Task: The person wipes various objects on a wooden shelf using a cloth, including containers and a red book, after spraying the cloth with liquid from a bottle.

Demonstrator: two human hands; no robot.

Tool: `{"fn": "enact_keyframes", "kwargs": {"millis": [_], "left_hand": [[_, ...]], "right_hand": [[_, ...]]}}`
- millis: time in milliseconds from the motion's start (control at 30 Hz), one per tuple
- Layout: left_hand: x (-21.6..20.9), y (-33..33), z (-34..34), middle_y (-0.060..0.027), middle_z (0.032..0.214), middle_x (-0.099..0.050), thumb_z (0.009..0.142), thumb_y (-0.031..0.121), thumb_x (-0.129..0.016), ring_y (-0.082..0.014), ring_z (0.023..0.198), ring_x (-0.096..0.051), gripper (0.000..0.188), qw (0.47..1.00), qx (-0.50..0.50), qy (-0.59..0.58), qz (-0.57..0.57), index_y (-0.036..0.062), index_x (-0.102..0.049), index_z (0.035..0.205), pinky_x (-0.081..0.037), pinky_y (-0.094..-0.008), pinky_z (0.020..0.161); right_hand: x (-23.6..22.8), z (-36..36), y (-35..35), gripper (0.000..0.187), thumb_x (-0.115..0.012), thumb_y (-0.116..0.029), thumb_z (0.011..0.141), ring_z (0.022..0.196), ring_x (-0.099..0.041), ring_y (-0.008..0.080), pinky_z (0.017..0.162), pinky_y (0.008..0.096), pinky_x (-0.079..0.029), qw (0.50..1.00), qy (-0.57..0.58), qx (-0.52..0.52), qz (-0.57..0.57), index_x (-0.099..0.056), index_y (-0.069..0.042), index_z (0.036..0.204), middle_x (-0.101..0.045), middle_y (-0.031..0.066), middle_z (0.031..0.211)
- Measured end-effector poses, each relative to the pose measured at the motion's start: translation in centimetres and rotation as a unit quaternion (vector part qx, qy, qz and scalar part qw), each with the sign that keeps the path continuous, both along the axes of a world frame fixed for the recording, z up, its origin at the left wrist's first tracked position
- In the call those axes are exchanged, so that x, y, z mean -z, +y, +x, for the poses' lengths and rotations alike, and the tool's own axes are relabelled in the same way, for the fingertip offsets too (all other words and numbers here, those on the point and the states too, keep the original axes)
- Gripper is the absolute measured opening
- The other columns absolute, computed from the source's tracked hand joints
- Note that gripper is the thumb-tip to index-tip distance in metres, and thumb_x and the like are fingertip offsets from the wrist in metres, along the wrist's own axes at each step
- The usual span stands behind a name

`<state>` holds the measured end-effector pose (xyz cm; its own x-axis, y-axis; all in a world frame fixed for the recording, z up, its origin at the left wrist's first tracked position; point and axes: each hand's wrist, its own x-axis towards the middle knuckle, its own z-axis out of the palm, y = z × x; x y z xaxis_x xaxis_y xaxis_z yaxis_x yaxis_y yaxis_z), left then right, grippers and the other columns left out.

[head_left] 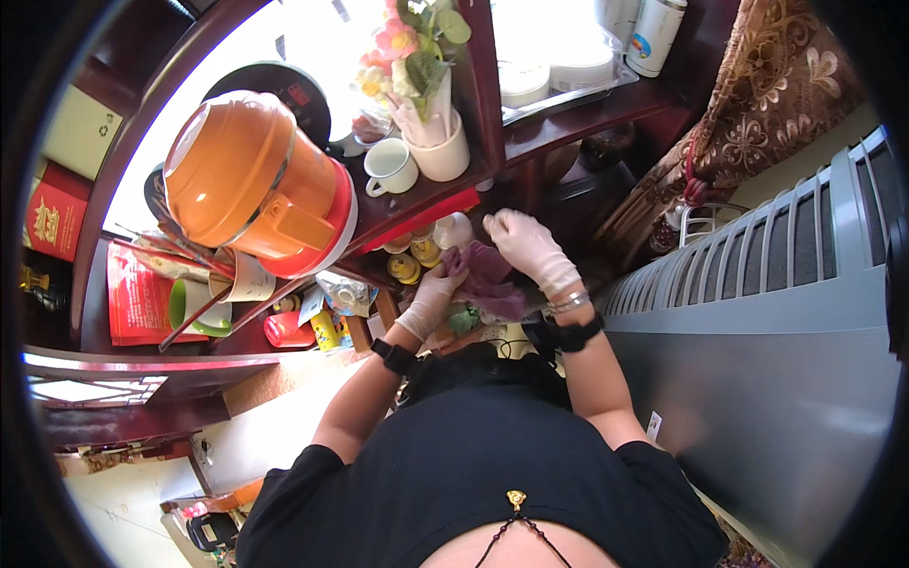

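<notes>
A purple cloth [490,284] hangs bunched in front of me, low by the cabinet shelf. My left hand [431,301], in a thin white glove, has its fingers closed on the cloth's left edge. My right hand [532,251], gloved the same way, is curled closed just above and right of the cloth; whatever its fingers hold, if anything, I cannot make out. Beyond the left hand stand small yellow-topped containers [404,269] and a rounded white object [453,230].
An orange appliance [241,180] stands on the upper shelf at left, beside a white mug [391,168] and a white pot [440,151] with flowers. Below it are a green cup [201,308] and a red can [288,329]. A grey slatted unit [748,322] borders my right arm.
</notes>
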<state>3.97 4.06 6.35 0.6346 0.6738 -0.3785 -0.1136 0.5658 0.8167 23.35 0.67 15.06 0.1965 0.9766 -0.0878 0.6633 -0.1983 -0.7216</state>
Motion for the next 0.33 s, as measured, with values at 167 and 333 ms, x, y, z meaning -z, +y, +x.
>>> {"fn": "enact_keyframes", "kwargs": {"millis": [167,333], "left_hand": [[-0.1,-1.0,-0.1,-0.0064,0.115,-0.057,0.087,0.006,-0.057,-0.0148,0.098,-0.056,0.048,0.993,-0.034,0.103,0.052,-0.0028,-0.041,0.132,-0.044,-0.0261,0.087],[2.0,-0.2,-1.2,-0.0059,0.121,-0.053,0.089,0.008,-0.056,-0.0162,0.104,-0.054,0.048,0.989,0.051,0.135,0.032,-0.0019,-0.038,0.133,-0.044,-0.0299,0.09]], "right_hand": [[3.3,-0.5,6.4,0.024,-0.044,-0.021,0.086,0.088,-0.06,0.0374,0.08,0.0486,-0.046,0.978,-0.181,0.082,0.065,-0.059,-0.003,0.088,-0.063,0.0192,0.092],[7.0,0.5,11.0,0.036,-0.046,-0.02,0.082,0.094,-0.061,0.0374,0.085,0.0459,-0.046,0.954,-0.171,0.066,0.237,-0.057,-0.002,0.111,-0.062,0.0208,0.104]]}}
